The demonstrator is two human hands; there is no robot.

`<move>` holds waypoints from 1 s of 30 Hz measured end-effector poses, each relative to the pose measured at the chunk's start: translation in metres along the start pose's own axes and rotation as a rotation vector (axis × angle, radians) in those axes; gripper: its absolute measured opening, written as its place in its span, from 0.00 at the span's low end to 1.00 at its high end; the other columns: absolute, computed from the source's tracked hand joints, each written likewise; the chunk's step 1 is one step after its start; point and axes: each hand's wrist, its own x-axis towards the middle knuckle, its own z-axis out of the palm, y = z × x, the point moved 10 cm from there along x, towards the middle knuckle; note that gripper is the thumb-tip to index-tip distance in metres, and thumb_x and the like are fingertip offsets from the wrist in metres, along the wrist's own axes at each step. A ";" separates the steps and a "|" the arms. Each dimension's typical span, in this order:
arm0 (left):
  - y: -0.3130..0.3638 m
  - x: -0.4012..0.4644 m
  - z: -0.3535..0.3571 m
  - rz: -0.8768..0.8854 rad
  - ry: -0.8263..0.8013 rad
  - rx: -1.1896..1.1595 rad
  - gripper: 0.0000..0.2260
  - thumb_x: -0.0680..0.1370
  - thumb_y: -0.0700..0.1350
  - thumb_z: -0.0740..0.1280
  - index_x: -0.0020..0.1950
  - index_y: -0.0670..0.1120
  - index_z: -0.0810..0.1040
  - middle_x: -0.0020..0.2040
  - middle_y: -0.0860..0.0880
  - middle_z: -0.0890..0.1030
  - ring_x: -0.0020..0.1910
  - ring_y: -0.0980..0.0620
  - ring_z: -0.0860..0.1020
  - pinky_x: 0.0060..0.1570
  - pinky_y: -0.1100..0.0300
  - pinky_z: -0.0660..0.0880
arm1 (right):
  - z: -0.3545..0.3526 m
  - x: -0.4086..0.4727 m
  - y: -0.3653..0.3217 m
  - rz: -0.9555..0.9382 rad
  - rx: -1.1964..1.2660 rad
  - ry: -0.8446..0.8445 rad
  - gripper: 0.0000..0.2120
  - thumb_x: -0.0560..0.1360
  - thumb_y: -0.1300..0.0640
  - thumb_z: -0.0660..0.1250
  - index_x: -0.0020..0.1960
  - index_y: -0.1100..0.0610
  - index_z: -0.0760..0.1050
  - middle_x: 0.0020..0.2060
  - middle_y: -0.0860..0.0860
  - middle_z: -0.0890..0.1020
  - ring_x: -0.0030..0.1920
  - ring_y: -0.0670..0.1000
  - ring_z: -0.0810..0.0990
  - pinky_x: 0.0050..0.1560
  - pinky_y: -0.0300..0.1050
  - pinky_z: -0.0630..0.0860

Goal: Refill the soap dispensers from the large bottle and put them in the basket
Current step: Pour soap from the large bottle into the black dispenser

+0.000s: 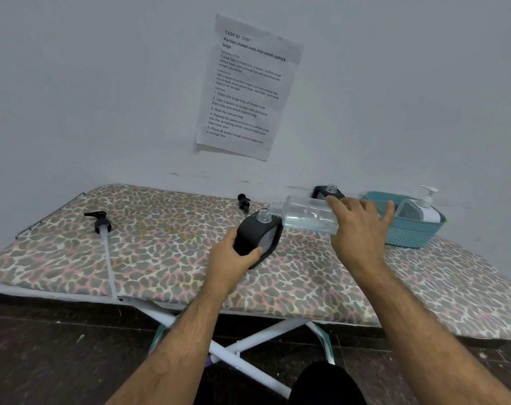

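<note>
**Bottle mouth at the dispenser neck, pour in hand**

The ironing board (160, 252), in a leopard-print cover, stands against a pale wall (102, 97) that carries a printed task sheet (245, 89); dark flooring shows beneath its crossed white legs. Everything below is placed from the black dispenser (255, 238) standing open-necked near the middle of the board.

The teal basket (415, 232) sits well to its right at the wall end and already holds a white pump dispenser (424, 209). The large clear bottle (307, 214) lies nearly horizontal just right of the black dispenser, its long axis running right to left, threaded mouth just above the open neck. The right hand (356, 223) wraps the bottle's base end, fingers curled over the top. The left hand (234, 255), the nearer of the two, grips the black dispenser's lower body and tips it slightly toward the bottle.

A second black dispenser (326, 192) stands behind, partly hidden by the bottle. One black pump (102, 226) with its long tube lies far left; a smaller pump (244, 201) lies just behind and left.

I judge the pour needs the mouth kept over that narrow neck.
</note>
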 end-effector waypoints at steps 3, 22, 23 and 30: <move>-0.001 0.000 0.000 -0.003 -0.001 -0.003 0.22 0.73 0.46 0.75 0.65 0.52 0.75 0.49 0.64 0.79 0.47 0.71 0.76 0.40 0.78 0.72 | 0.000 0.000 0.000 0.000 0.000 0.004 0.32 0.69 0.66 0.73 0.69 0.46 0.73 0.61 0.51 0.80 0.62 0.57 0.75 0.71 0.72 0.52; -0.003 0.001 0.001 -0.014 -0.007 0.007 0.21 0.73 0.46 0.75 0.65 0.53 0.76 0.48 0.65 0.79 0.45 0.74 0.76 0.40 0.79 0.71 | 0.001 0.001 0.000 -0.001 -0.001 0.001 0.32 0.69 0.66 0.72 0.69 0.46 0.72 0.60 0.50 0.80 0.62 0.57 0.75 0.71 0.71 0.52; -0.003 0.001 0.001 -0.013 -0.007 0.006 0.21 0.73 0.47 0.75 0.65 0.53 0.76 0.49 0.65 0.79 0.45 0.74 0.76 0.40 0.78 0.72 | 0.001 0.001 0.000 -0.002 -0.002 0.000 0.32 0.69 0.66 0.72 0.69 0.46 0.72 0.61 0.50 0.80 0.62 0.57 0.75 0.71 0.71 0.52; -0.003 0.001 0.001 -0.014 -0.007 0.008 0.22 0.73 0.46 0.76 0.65 0.52 0.76 0.48 0.65 0.78 0.44 0.75 0.75 0.39 0.79 0.71 | 0.002 0.001 0.000 -0.003 0.005 -0.005 0.33 0.69 0.66 0.73 0.70 0.46 0.72 0.62 0.51 0.80 0.63 0.58 0.74 0.71 0.71 0.53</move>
